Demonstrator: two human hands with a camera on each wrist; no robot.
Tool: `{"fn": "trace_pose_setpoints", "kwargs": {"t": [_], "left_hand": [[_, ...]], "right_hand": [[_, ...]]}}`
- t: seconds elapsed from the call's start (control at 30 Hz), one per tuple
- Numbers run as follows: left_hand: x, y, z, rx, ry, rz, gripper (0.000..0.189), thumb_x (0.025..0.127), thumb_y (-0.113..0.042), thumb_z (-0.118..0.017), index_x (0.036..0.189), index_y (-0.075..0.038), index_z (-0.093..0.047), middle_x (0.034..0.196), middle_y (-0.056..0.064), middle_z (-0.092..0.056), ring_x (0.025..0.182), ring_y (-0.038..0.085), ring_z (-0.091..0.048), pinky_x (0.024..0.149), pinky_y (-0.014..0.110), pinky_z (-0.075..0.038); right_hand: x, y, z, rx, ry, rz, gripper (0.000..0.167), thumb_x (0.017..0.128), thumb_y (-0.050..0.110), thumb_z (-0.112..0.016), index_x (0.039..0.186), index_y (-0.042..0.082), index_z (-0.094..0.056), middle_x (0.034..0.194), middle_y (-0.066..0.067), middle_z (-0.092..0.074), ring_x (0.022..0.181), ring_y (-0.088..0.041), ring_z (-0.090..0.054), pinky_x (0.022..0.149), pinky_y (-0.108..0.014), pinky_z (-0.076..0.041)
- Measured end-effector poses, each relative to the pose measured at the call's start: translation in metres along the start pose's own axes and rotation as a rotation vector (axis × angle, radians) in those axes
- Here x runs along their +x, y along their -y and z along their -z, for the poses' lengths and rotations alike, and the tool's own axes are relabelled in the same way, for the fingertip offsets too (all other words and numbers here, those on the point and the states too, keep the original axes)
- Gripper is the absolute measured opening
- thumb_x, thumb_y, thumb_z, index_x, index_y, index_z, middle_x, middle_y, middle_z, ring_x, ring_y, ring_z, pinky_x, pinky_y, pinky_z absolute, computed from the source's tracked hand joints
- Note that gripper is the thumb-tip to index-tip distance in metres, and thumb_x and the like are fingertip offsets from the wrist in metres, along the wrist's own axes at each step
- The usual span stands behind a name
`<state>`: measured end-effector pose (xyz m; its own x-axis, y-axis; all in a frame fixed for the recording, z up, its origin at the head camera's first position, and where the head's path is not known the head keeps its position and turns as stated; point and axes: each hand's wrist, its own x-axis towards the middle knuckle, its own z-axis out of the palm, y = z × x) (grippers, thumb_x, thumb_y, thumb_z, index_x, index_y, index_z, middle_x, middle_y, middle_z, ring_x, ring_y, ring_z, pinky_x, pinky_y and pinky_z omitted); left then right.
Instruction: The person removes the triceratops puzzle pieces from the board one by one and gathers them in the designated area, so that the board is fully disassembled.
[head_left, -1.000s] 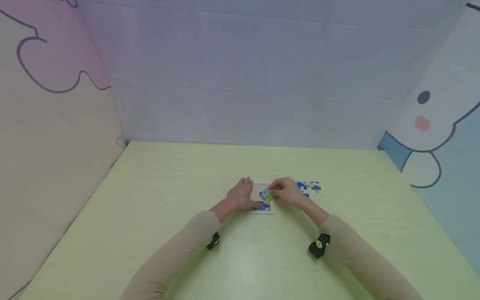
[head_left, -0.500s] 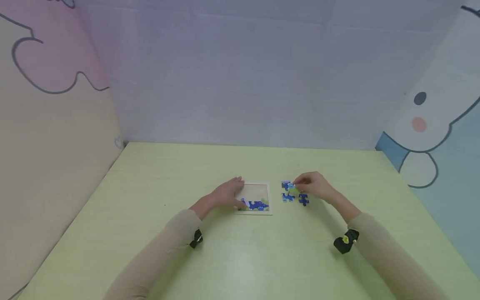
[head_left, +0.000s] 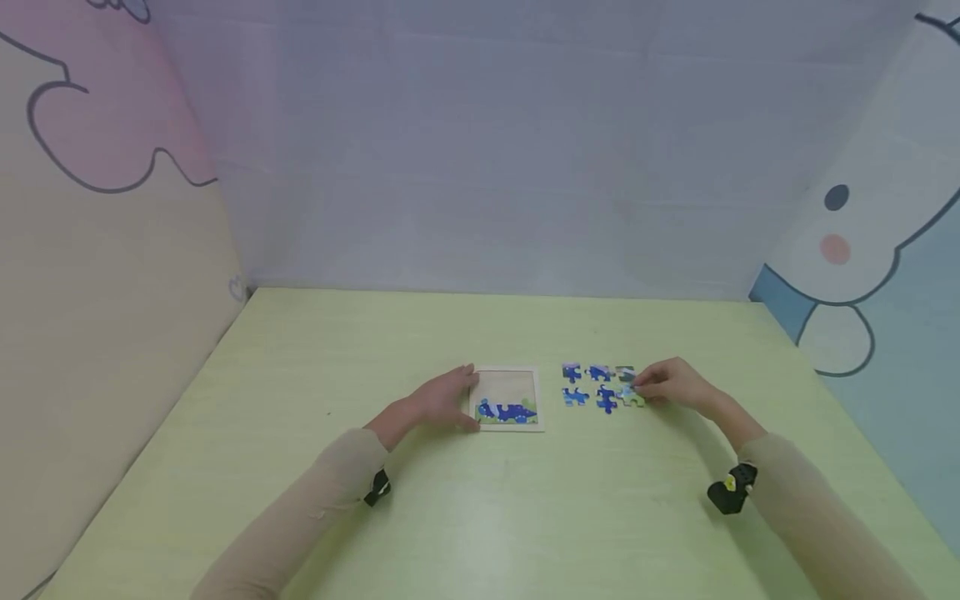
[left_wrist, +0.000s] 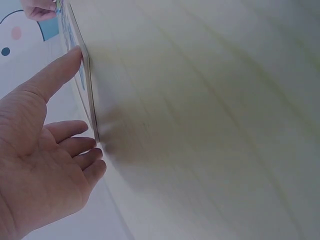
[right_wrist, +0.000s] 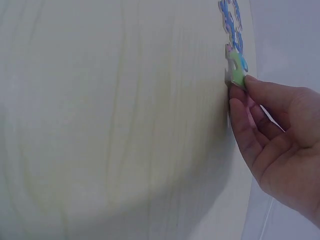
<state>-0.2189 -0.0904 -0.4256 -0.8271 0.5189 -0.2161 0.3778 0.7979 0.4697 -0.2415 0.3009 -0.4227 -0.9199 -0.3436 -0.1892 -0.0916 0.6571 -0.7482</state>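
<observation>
A pale-rimmed puzzle tray [head_left: 542, 408] lies mid-table, its lower part filled with joined blue and green pieces [head_left: 507, 412]. My left hand [head_left: 442, 398] rests at the tray's left edge. Its thumb and fingers are spread at the near and far corners, as the left wrist view also shows along the tray's side [left_wrist: 88, 80]. To the right, my right hand [head_left: 678, 387] pinches a green jigsaw piece [right_wrist: 236, 72] between thumb and fingertips, low over the table at the right end of the loose pieces.
Several loose blue jigsaw pieces [head_left: 576, 397] lie in two rows right of the tray, the nearest to the right hand being a dark-and-white one [head_left: 624, 372]. The pale table [head_left: 480, 517] ends at a cloth wall [head_left: 450, 150] behind.
My right hand has carried the green piece from over the tray rightward to the loose pieces. My left hand has drawn back left from over the tray to its edge.
</observation>
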Motion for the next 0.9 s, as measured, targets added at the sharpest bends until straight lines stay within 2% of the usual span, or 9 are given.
{"fn": "trace_pose_setpoints", "kwargs": {"t": [0.27,0.53,0.9], "left_hand": [[-0.0003,0.0023,-0.0008,0.013,0.008,0.03,0.086,0.074,-0.033,-0.075,0.14,-0.001,-0.031,0.148,0.014,-0.02,0.136,0.028,-0.018,0.111,0.037,-0.018],[0.0004,0.0021,-0.0015,0.016,0.012,0.026,0.086,0.074,-0.034,-0.074,0.14,-0.001,-0.03,0.149,0.014,-0.02,0.137,0.028,-0.017,0.111,0.038,-0.018],[-0.0001,0.0026,-0.0002,0.013,0.022,0.023,0.087,0.074,-0.035,-0.074,0.141,-0.001,-0.029,0.149,0.014,-0.019,0.137,0.028,-0.016,0.111,0.038,-0.018]], "right_hand": [[-0.0023,-0.0019,0.002,0.005,0.022,-0.02,0.024,0.083,0.005,-0.061,0.101,-0.012,-0.063,0.091,-0.019,-0.067,0.073,-0.013,-0.061,0.062,-0.025,-0.053],[-0.0022,-0.0024,0.003,-0.03,0.027,-0.036,0.024,0.084,0.006,-0.061,0.1,-0.011,-0.064,0.094,-0.02,-0.066,0.074,-0.013,-0.06,0.061,-0.026,-0.053],[-0.0042,0.0007,0.0075,-0.039,0.042,-0.002,0.027,0.084,0.006,-0.061,0.103,-0.013,-0.062,0.098,-0.023,-0.064,0.075,-0.015,-0.061,0.062,-0.026,-0.053]]}}
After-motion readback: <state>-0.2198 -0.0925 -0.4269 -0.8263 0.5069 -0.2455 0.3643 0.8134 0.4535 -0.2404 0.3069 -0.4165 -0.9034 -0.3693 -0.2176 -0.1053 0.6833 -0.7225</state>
